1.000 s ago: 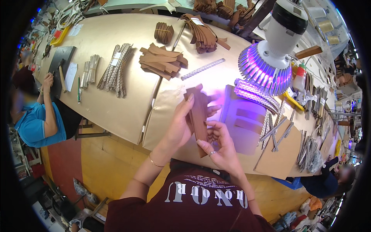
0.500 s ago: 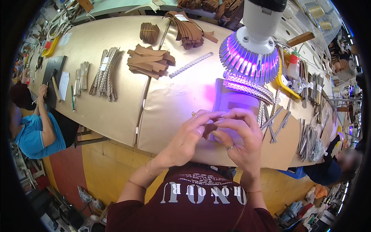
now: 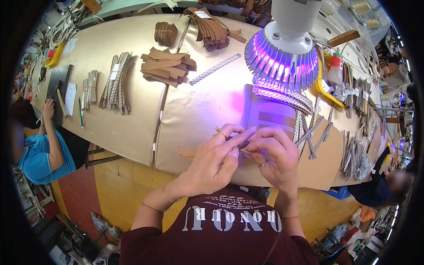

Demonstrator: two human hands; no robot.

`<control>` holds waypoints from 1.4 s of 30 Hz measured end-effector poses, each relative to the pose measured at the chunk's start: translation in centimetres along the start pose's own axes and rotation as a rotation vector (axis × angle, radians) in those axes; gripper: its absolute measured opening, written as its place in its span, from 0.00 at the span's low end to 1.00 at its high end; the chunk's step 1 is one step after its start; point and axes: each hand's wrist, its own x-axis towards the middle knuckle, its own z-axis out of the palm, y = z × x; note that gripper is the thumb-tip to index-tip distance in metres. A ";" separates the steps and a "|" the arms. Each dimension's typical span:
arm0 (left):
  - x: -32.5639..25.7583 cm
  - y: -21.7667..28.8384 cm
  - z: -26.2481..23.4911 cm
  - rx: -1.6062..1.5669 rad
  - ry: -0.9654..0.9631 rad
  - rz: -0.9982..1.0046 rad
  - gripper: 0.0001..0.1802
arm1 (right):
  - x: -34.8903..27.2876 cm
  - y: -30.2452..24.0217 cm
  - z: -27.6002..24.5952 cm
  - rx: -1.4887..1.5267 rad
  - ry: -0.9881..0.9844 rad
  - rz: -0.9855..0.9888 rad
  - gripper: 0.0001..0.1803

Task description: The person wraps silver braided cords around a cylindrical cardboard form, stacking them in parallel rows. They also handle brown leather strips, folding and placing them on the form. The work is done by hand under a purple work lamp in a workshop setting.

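Note:
Close in front of me, a small dark brown strip piece (image 3: 244,144) is pinched between the fingertips of both hands. My left hand (image 3: 213,157) is closed at it, its index finger stretched along toward the right fingertips. My right hand (image 3: 278,154) grips the piece from the other side with bent fingers. The fingers cover most of it. Just beyond the hands, flat brown strips (image 3: 276,118) lie on a grey pad (image 3: 249,106) under purple light. Pale tan strips (image 3: 187,152) show on the table beside my left hand.
A lit lamp (image 3: 282,59) hangs low over silver braided straps (image 3: 282,95). Brown leather strips (image 3: 168,66) lie in a pile, with one braided strap (image 3: 215,69) beside them. Braided bundles (image 3: 117,81) lie left. A co-worker in blue (image 3: 48,152) sits far left.
My left hand has turned, its index finger now straighter, and my fingertips have come closer together. The tan strips by my left hand have come into sight. The whole view has shifted slightly.

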 end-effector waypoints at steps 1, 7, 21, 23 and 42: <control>0.0 0.0 0.0 -0.012 0.000 -0.018 0.25 | -0.1 0.1 0.1 -0.010 0.009 -0.014 0.12; -0.1 -0.4 0.2 -0.337 -0.077 -0.206 0.25 | -0.1 0.9 0.3 -0.153 0.065 -0.151 0.12; 0.1 0.6 -0.2 0.145 -0.044 -0.024 0.27 | -0.8 1.0 0.0 -0.082 0.034 -0.148 0.13; 0.1 0.9 -0.1 0.205 -0.036 -0.015 0.27 | -0.9 1.0 0.2 -0.095 0.048 -0.123 0.13; -0.5 -8.2 -1.4 -1.485 0.427 -0.466 0.24 | -3.1 2.0 -0.5 0.255 0.039 -0.089 0.10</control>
